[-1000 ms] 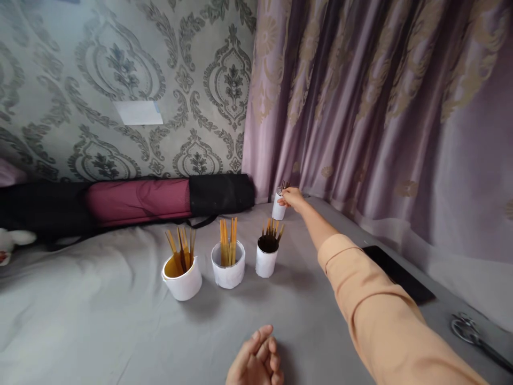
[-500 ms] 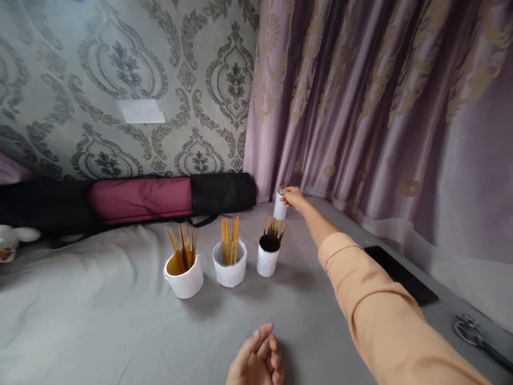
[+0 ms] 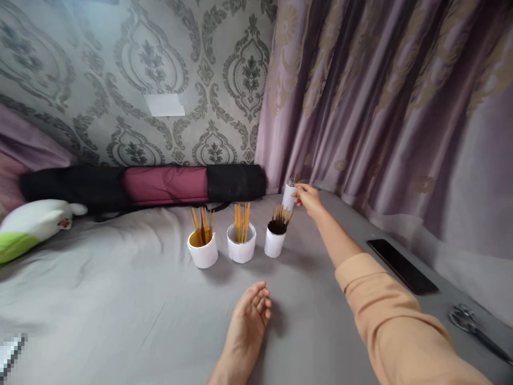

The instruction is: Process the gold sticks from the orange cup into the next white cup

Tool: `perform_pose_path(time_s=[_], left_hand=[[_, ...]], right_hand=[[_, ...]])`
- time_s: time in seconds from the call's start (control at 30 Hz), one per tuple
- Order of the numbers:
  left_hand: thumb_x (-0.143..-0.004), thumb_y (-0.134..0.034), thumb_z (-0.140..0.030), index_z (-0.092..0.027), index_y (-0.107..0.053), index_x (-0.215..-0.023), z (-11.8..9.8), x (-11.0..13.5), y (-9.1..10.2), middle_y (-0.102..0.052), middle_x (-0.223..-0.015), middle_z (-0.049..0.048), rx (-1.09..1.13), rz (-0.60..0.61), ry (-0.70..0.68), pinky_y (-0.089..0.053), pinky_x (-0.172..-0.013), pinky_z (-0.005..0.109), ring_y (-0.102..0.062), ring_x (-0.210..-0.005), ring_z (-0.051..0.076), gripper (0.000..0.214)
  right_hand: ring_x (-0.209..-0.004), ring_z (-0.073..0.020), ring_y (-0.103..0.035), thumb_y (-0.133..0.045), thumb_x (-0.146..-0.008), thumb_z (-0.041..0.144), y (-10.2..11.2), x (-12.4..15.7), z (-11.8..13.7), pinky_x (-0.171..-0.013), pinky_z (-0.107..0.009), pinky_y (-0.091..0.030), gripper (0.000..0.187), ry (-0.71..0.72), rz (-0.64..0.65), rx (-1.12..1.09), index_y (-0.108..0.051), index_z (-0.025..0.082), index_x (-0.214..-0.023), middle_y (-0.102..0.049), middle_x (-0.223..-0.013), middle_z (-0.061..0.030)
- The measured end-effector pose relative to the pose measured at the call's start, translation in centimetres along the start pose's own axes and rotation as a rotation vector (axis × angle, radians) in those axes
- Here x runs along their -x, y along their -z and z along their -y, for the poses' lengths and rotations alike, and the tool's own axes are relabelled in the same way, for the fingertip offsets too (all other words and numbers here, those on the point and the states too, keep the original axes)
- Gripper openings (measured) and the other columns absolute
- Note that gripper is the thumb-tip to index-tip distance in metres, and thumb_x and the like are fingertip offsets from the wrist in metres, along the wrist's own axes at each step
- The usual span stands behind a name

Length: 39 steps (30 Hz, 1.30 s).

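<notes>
My left hand (image 3: pixel 249 316) rests over the grey sheet, palm turned inward and fingers loosely curled, holding nothing. Stretched far forward, my right hand (image 3: pixel 308 199) has thumb and fingers pinched together at the right side of a tall white cup (image 3: pixel 289 197) with thin dark sticks in it. Whatever the fingertips hold is too small to make out. Nearer stand three white-wrapped containers with upright sticks: a wide one with a yellow inside (image 3: pixel 203 255), a wide one with a greyish inside (image 3: pixel 241 250) and a narrower one with a dark inside (image 3: pixel 273 245).
A black and maroon rolled bag (image 3: pixel 164 185) lies along the patterned wall. On the right are a black phone (image 3: pixel 402 266) and scissors (image 3: pixel 475 326) with dark handles. A white and green plush toy (image 3: pixel 38 224) sits at the left, and purple curtains (image 3: pixel 352 96) hang behind.
The view has swung left, showing more of the plush toy. My left hand has come further forward. My right hand has shifted slightly right against the tall cup, fingers still pinched.
</notes>
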<state>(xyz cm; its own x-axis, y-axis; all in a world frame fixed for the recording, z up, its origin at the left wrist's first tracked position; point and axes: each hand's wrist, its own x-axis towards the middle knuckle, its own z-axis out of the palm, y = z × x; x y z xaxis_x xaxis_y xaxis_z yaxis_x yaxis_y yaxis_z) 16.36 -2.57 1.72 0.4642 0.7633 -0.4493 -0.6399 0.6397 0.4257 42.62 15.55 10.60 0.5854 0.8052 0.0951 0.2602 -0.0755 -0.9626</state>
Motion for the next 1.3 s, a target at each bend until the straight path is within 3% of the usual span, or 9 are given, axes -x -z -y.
perform_pose_path(time_s=[0.1, 0.2, 0.37, 0.53, 0.67, 0.93, 1.3], left_hand=[[-0.068, -0.067, -0.028, -0.014, -0.062, -0.088, -0.7, 0.0, -0.1, -0.060, -0.085, 0.0060, -0.238, -0.009, -0.170, -0.038, -0.056, 0.022, -0.055, -0.068, 0.012, 0.024], [-0.070, -0.064, -0.033, -0.016, -0.064, -0.089, -1.7, -0.1, -0.6, -0.061, -0.095, 0.0076, -0.516, 0.005, -0.351, -0.041, -0.064, 0.025, -0.056, -0.080, 0.016, 0.025], [-0.074, -0.057, -0.031, -0.018, -0.063, -0.089, -3.6, -0.9, -1.8, -0.060, -0.085, 0.0053, -0.956, -0.068, -0.705, -0.041, -0.069, 0.027, -0.054, -0.078, 0.017, 0.020], [-0.081, -0.046, -0.025, -0.022, -0.058, -0.101, -5.1, -1.8, -2.2, -0.059, -0.102, 0.0073, -1.337, -0.082, -1.085, -0.041, -0.079, 0.033, -0.051, -0.096, 0.021, 0.023], [-0.081, -0.044, -0.020, -0.020, -0.055, -0.110, -5.9, -2.4, -2.2, -0.055, -0.116, 0.0095, -1.627, -0.139, -1.324, -0.031, -0.095, 0.041, -0.041, -0.114, 0.026, 0.031], [-0.082, -0.042, -0.018, -0.018, -0.043, -0.128, -5.8, -3.2, -1.8, -0.044, -0.134, 0.0101, -1.922, -0.207, -1.364, -0.020, -0.101, 0.046, -0.020, -0.132, 0.029, 0.045], [-0.084, -0.040, -0.018, -0.016, -0.039, -0.131, -5.6, -4.0, -0.8, -0.042, -0.136, 0.0107, -1.991, -0.213, -1.393, -0.020, -0.102, 0.045, -0.021, -0.132, 0.027, 0.047]], right_hand=[[-0.039, -0.0031, -0.047, -0.042, -0.086, 0.021, 1.3, 3.1, -0.3, -0.036, -0.013, -0.035, 0.022, -0.045, -0.023, -0.123, -0.056, 0.016, -0.103, -0.063, -0.068, -0.0006], [-0.040, -0.0036, -0.047, -0.044, -0.085, 0.022, 2.5, 5.9, -0.7, -0.036, -0.014, -0.034, 0.019, -0.067, -0.061, -0.199, -0.056, 0.016, -0.098, -0.062, -0.067, 0.0000], [-0.043, -0.0051, -0.049, -0.047, -0.083, 0.030, 3.5, 9.5, -0.9, -0.038, -0.016, -0.036, 0.018, -0.054, -0.085, -0.246, -0.057, 0.019, -0.092, -0.063, -0.069, -0.0006], [-0.044, -0.0058, -0.049, -0.048, -0.082, 0.036, 2.9, 12.0, -0.2, -0.038, -0.017, -0.035, 0.022, -0.033, -0.005, -0.248, -0.056, 0.018, -0.092, -0.062, -0.070, -0.0024], [-0.045, -0.0062, -0.049, -0.050, -0.079, 0.041, 2.2, 13.6, 0.6, -0.037, -0.017, -0.035, 0.026, 0.016, 0.123, -0.196, -0.056, 0.019, -0.090, -0.061, -0.069, -0.0011], [-0.045, -0.0072, -0.051, -0.051, -0.080, 0.036, 0.9, 15.1, 0.4, -0.034, -0.016, -0.036, 0.025, 0.032, 0.407, -0.086, -0.057, 0.018, -0.095, -0.061, -0.066, -0.0012], [-0.041, -0.0059, -0.049, -0.047, -0.083, 0.035, 0.0, 14.9, -0.8, -0.032, -0.014, -0.035, 0.030, -0.041, 0.496, 0.038, -0.053, 0.016, -0.105, -0.060, -0.062, 0.0000]])
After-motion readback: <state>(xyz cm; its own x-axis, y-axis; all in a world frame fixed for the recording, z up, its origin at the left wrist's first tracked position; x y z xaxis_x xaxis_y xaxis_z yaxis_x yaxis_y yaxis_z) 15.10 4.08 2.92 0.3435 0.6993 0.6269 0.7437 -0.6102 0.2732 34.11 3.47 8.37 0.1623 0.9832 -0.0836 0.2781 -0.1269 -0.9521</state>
